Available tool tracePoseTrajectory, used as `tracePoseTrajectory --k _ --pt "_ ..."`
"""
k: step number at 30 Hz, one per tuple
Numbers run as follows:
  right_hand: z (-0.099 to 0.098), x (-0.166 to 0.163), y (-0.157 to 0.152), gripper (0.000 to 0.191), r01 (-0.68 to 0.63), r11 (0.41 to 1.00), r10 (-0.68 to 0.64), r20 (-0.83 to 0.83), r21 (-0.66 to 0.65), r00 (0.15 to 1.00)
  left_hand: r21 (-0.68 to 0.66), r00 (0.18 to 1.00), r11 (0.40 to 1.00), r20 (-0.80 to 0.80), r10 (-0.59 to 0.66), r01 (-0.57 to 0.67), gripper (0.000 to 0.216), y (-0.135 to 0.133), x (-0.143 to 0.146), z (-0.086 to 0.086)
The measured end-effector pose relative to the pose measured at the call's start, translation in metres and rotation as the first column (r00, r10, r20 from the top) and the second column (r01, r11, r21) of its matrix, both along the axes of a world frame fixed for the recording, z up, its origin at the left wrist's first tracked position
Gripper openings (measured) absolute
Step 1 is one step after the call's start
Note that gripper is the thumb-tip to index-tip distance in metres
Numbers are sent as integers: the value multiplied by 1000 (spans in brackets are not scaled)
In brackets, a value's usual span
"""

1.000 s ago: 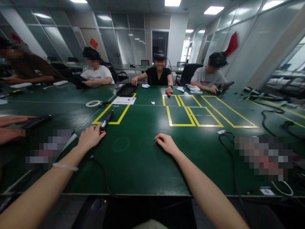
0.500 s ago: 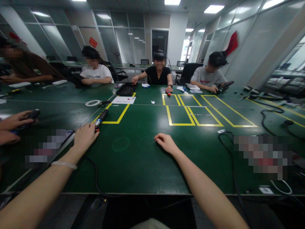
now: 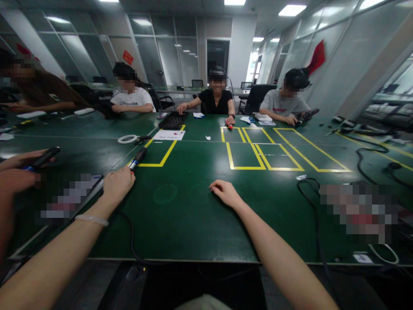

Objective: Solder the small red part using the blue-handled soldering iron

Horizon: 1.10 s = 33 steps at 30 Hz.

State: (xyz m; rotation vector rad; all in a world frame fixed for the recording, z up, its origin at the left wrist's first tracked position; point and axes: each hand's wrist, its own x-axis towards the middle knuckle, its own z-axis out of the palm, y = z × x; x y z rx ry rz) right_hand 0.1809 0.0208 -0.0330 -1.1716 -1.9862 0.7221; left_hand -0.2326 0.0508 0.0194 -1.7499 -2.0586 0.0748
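My left hand is closed around the near end of a black, pen-shaped corded tool that lies on the green table. The tool's tip points away from me, toward a yellow taped rectangle. Its black cable runs back under my wrist and over the table's near edge. My right hand rests on the table at the centre, fingers loosely curled, with nothing in it. A white bracelet sits on my left wrist.
Another person's hands at far left hold a dark tool. A tape roll, a white paper and a black keyboard lie beyond. More yellow taped boxes are to the right, black cables at right. Several people sit around the table.
My left hand has dragged the tool leftward and a little away from me, so its tip now lies at the taped rectangle's left corner. My right hand has stayed put.
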Motion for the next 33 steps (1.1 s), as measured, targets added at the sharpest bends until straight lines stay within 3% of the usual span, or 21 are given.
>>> tracePoseTrajectory --k 13,17,20,22,24,26,30,33 --pt "3 0 -1 16 -12 1000 12 15 -1 1000 11 999 999 26 31 -32 36 -6 5 -3" --pt "3 -1 0 16 -15 1000 15 18 -7 1000 94 993 995 118 9 -21 37 -3 7 -2" --pt "4 -1 0 16 -22 1000 22 24 -8 999 151 953 989 301 -41 -5 36 0 23 0" --pt "3 -1 0 16 -19 1000 20 29 -5 999 107 847 994 528 -53 -4 35 1 45 -2" --pt "3 -1 0 15 -16 1000 16 29 -3 999 64 632 988 762 -141 143 29 1 75 -5" --pt "4 -1 -1 16 -18 1000 18 15 -10 1000 76 415 947 886 -208 312 27 -1 109 -9" --pt "4 -2 -1 17 -24 997 18 -77 -67 997 99 236 831 934 -267 547 27 -11 174 -13" --pt "3 -3 -1 19 -51 992 28 -189 -119 982 116 179 753 938 -298 648 26 -23 205 -15"
